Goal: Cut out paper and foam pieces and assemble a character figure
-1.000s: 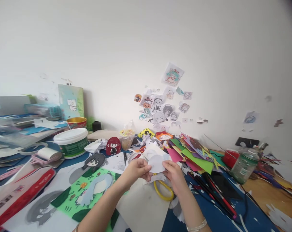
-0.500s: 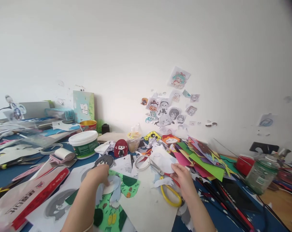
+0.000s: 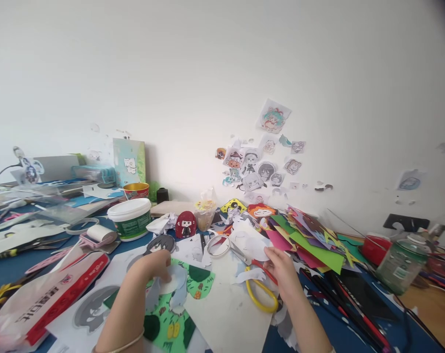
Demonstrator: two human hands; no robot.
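Note:
My left hand [image 3: 156, 267] is closed on a grey-blue and white paper cutout [image 3: 178, 289], its fingers bent at the cutout's upper edge. Under that cutout lies a green paper sheet [image 3: 203, 282] with drawn leaves and bushes. My right hand [image 3: 281, 269] is closed at the red handle of the scissors [image 3: 262, 299], which have one red and one yellow handle. The hand hides part of the red handle. The blades point up and left, towards a white tape roll [image 3: 218, 245]. A large pale sheet [image 3: 227, 318] lies between my hands.
Coloured papers [image 3: 312, 240] pile up at the right, near a glass jar [image 3: 402, 267]. A white-lidded tub [image 3: 130, 220] and a red-and-white packet [image 3: 56, 299] stand and lie at the left. Behind is a wall [image 3: 193, 88] bearing paper cutouts.
The view has shifted slightly, moving most things a little to the right. Both hands stay at nearly the same places, the left at the cutout and the right at the scissors.

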